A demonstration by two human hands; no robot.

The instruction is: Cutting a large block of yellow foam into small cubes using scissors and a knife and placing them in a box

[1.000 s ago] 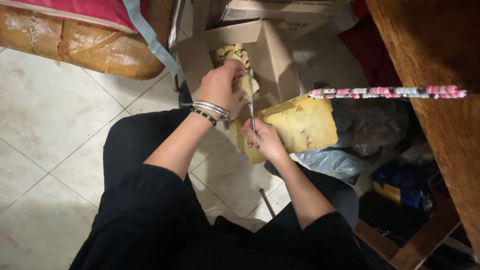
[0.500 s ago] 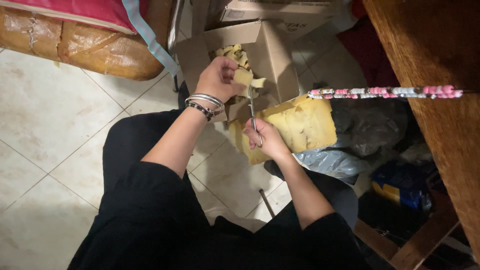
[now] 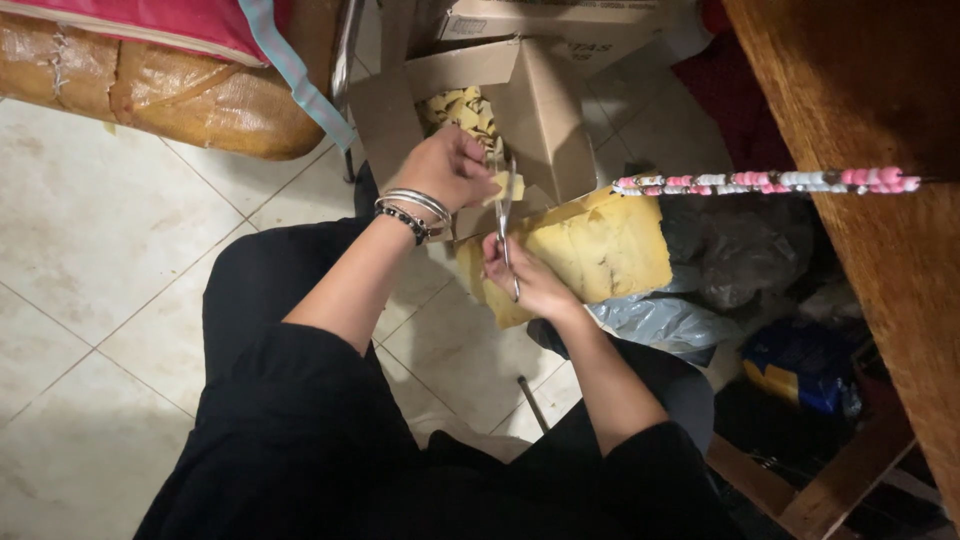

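A pale tiled floor [image 3: 110, 300] fills the left of the view; a dark wooden table [image 3: 860, 110] runs down the right edge. At top left sits a tan, plastic-wrapped bundle [image 3: 170, 90] under a pink bag [image 3: 150, 20]. A yellow foam slab [image 3: 600, 250], rough and pitted, lies on the floor just beyond the knees, with grey plastic bags [image 3: 660, 320] beside it. An open cardboard box [image 3: 540, 110] stands behind, holding yellow foam scraps [image 3: 465, 110]. A pink-and-white beaded string [image 3: 770, 182] stretches out from the table. The left hand [image 3: 450, 165], bangles on its wrist, pinches a small foam piece [image 3: 510, 187] before the box. The right hand [image 3: 525, 280] grips scissors [image 3: 505, 225], blades pointing up at that piece.
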